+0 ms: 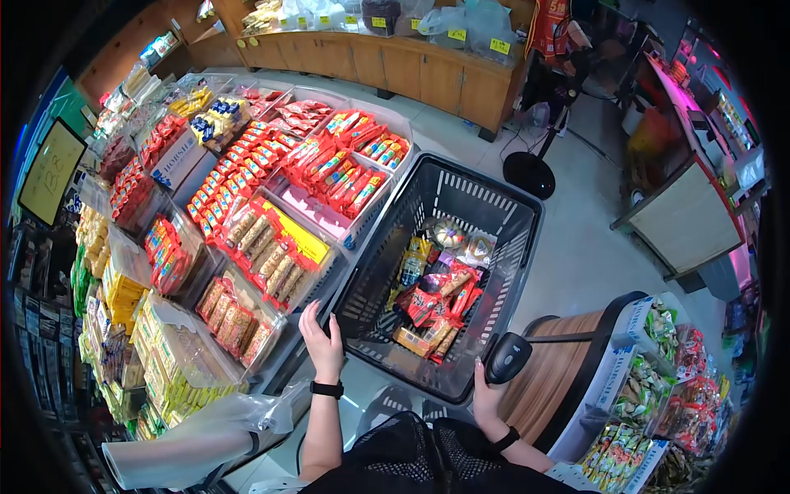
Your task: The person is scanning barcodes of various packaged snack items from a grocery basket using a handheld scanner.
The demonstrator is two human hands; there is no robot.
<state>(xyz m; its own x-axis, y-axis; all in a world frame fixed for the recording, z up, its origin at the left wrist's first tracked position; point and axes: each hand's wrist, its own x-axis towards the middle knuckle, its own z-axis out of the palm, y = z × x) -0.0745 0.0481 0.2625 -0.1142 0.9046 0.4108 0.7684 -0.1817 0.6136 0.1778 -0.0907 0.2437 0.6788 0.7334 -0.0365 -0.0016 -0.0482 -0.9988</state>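
A black plastic shopping basket (362, 272) stands in front of me, with several snack packets (440, 305) and small round wrapped items (448, 235) lying on its bottom. My left hand (323, 346) is raised near the basket's left corner, with its fingers apart and nothing in it. At the near right corner, my right hand (489, 402) is closed on a smooth black rounded object (508, 359) with a small pale mark. Most of that hand's fingers are hidden behind the object. Both wrists wear black bands.
Left of the basket are snack bins holding red packets (336, 177) and nut bars (267, 255). A roll of clear plastic bags (181, 449) lies at lower left. A wood-sided display (543, 375) stands close on the right. Beyond the basket is a round black stand base (528, 174).
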